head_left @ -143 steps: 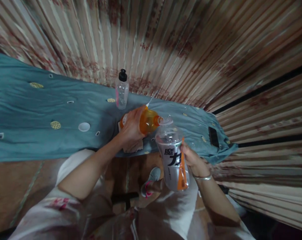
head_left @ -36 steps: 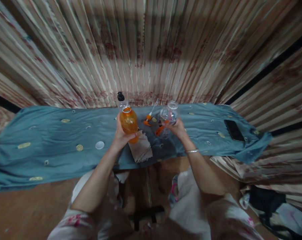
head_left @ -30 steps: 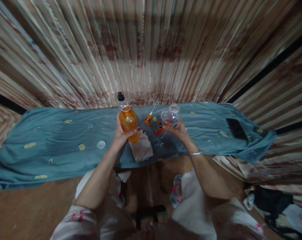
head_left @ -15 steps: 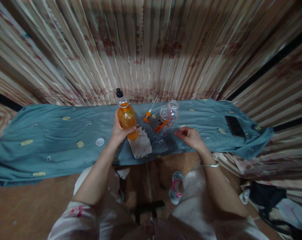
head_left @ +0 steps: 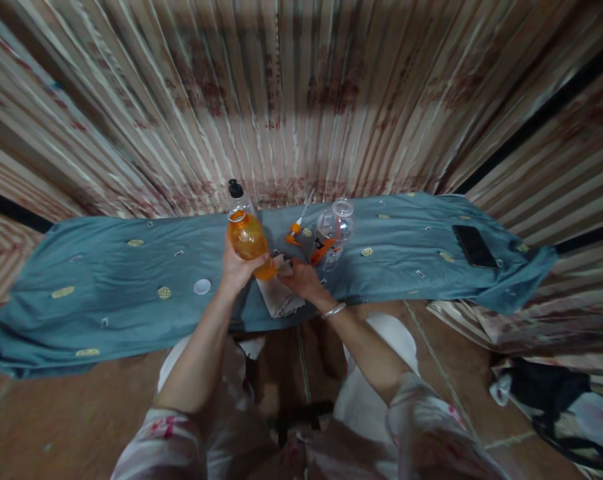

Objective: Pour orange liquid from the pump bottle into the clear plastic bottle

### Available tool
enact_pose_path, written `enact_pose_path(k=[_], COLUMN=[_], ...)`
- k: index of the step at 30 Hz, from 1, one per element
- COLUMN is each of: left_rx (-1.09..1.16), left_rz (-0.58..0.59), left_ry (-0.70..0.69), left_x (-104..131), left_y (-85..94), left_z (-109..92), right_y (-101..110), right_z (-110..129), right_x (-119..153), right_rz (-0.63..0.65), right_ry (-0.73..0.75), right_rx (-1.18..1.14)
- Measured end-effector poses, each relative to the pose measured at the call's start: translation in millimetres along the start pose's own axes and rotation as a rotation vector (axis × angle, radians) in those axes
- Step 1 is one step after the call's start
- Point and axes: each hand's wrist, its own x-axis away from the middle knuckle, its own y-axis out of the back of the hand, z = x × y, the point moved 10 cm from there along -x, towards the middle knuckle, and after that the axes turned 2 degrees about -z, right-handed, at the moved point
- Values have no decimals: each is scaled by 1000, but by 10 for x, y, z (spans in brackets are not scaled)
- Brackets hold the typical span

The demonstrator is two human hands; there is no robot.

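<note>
My left hand (head_left: pixel 237 268) is wrapped round an orange see-through bottle (head_left: pixel 248 239) with an open neck. My right hand (head_left: pixel 304 279) is closed at the top of a pale cloth (head_left: pixel 276 298), pinching its upper edge beside the bottle's base. Past my right hand stands a clear bottle (head_left: pixel 342 227) with an orange label and no cap. An orange pump top (head_left: pixel 294 231) with a white tube lies between the two bottles. Behind the orange bottle is another clear bottle with a black cap (head_left: pixel 236 189).
A white round lid (head_left: pixel 202 287) lies left of my left hand on the blue patterned tablecloth (head_left: pixel 126 280). At the right rests a black phone (head_left: pixel 474 246). Striped curtains (head_left: pixel 301 100) hang behind the table, and a dark bundle (head_left: pixel 546 390) is at the lower right.
My right hand has moved left from beside the clear bottle to the cloth and closed on its edge. The orange bottle in my left hand has shifted slightly left.
</note>
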Motion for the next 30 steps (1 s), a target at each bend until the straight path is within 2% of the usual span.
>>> enact_pose_path(k=[4, 8, 12, 20, 25, 27, 30], left_rx=[44, 18, 61, 46, 1, -17, -43], left_rz=[10, -34, -91, -92, -61, -54, -42], left_ry=[5, 9, 22, -18, -7, -14, -57], left_x=[17, 42, 64, 108, 133, 142, 159], left_y=[-23, 21, 64, 36, -7, -18, -39], left_z=[-38, -74, -101, -188, -169, -169, -192], right_y=[-151, -244, -298, -322, -141, 33, 417], right_z=[-20, -35, -37, 60, 145, 166, 196], right_x=[-53, -74, -64, -64, -18, 77, 318], right_rz=[90, 126, 105, -14, -96, -151, -272], right_ry=[-8, -22, -27, 38, 112, 147, 213], right_rx=[-61, -166, -263, -407, -366, -322, -230])
